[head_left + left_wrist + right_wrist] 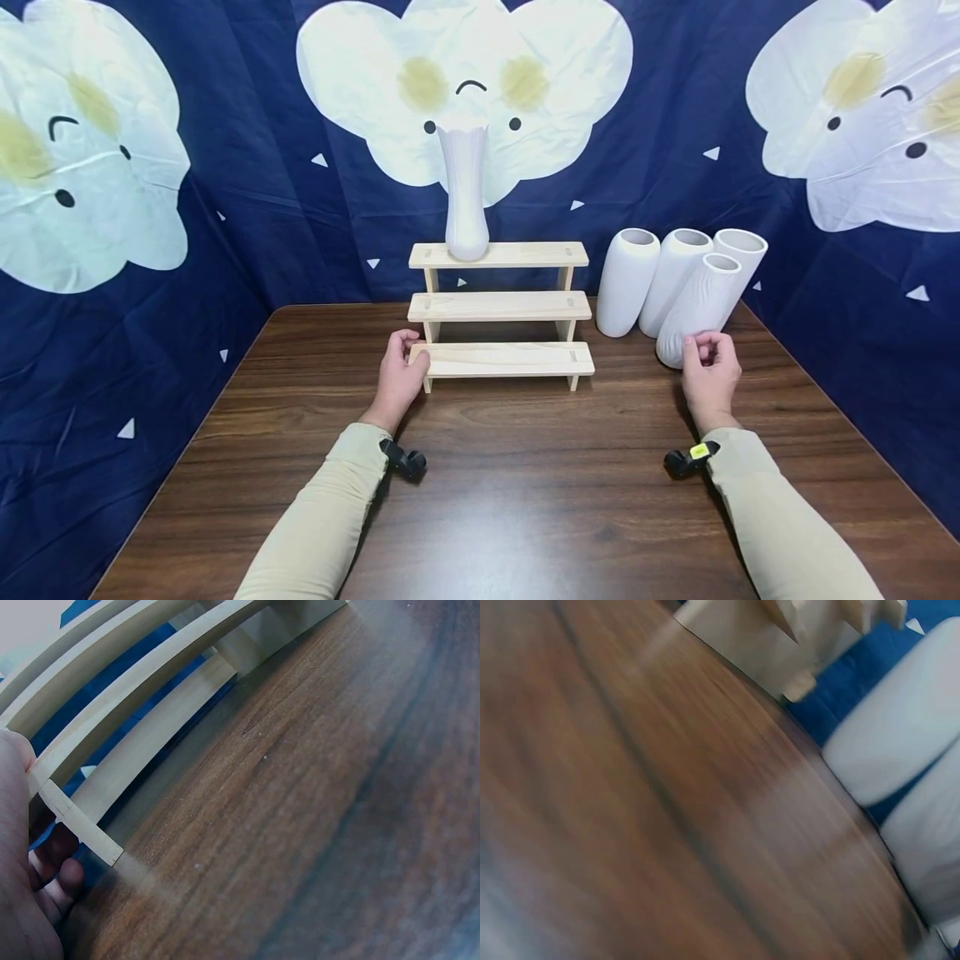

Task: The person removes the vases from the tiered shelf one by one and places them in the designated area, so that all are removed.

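Observation:
A three-step wooden display stand [499,307] stands on the table. My left hand [397,375] grips the left end of its lowest step, thumb on top. In the left wrist view, fingers [69,881] of that hand curl beside the stand's end leg [82,825]. My right hand [711,375] is at the lower right side of a ribbed white vase [693,312], fingers loosely bent and nothing visible between them; whether it touches the vase is unclear. The right wrist view is blurred and does not show the hand.
A white vase [467,192] with a wavy rim stands on the top step. Behind the ribbed vase are three more white vases, the left one [628,283] nearest the stand. A dark blue cloth [300,208] with cloud faces hangs around the brown wooden table [480,500].

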Demonstrator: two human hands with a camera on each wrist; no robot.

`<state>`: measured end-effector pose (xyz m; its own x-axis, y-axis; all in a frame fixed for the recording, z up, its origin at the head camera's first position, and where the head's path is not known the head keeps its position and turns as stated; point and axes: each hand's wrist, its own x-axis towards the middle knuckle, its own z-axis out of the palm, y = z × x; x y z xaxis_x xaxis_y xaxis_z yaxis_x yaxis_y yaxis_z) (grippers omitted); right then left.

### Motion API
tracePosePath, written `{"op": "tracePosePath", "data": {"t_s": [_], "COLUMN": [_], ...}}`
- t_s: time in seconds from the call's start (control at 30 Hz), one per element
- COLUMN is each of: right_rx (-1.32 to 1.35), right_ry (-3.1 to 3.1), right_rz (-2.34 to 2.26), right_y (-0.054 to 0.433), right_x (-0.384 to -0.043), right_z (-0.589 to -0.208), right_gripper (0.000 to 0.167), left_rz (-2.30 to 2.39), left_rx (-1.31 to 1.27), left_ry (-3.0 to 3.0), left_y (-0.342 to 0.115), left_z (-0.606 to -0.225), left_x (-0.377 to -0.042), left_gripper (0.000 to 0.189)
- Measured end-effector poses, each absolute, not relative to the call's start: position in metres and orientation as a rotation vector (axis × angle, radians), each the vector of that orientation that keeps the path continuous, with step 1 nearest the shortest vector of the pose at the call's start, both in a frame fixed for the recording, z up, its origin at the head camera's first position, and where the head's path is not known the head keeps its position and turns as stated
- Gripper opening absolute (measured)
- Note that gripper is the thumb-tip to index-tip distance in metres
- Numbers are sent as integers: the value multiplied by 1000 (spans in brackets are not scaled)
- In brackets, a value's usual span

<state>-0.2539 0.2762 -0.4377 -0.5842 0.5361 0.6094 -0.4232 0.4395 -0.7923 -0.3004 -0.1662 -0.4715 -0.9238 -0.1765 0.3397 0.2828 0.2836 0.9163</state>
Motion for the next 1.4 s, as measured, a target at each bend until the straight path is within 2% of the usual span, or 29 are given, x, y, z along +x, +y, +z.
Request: {"op": "tracePosePath", "data": {"t_s": [0.5,1.07,1.27,1.4], "right_rx": [94,473,498,507], "right_ry": [-1794,-1897,-1932,-1960], "right_rz": [1481,1627,1669,1604], "right_y": [242,187,167,158], "right_x": [-259,-293,-304,-325], "right_z": [-429,-352,-328,-325], "right_gripper": [14,14,15,22], "left_rz": [-1684,-1690,-1687,-1684], "left_rx": [-93,-86,-82,-83], "left_ry": [-2189,-2180,-2191,-2192], "left_y": [-167,-167,-167,-167], "left_z": [-470,-474,-474,-472], "left_x": [-302,-300,-299,-298], "left_gripper": [37,38,40,39]}}
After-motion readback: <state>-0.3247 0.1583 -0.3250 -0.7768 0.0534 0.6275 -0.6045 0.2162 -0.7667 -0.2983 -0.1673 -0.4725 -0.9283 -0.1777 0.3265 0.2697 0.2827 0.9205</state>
